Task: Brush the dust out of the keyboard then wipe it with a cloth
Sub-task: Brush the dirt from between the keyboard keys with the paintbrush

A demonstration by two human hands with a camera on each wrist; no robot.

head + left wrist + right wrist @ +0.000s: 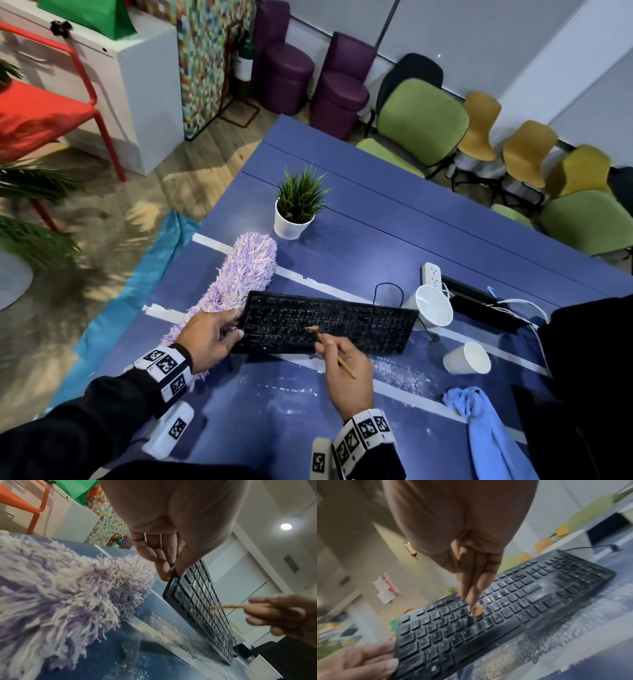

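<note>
A dusty black keyboard (325, 323) (202, 601) (513, 608) stands tilted, its far edge raised off the blue table (394, 233). My left hand (212, 337) (164, 559) (359, 660) grips its left end, thumb on the keys and fingers behind. My right hand (346, 366) (278, 616) (471, 574) pinches a thin wooden-handled brush (337, 353) (228, 606). The brush's bristles (476, 610) touch the keys near the keyboard's middle. A light blue cloth (479, 421) lies crumpled on the table to the right of my right hand.
A purple fluffy duster (239, 284) (60, 595) lies left of the keyboard. A potted plant (296, 209) stands beyond it. Two white paper cups (431, 305) (467, 358) lie tipped at the right, near a power strip (432, 275) and cables. Pale dust (400, 371) covers the table before the keyboard.
</note>
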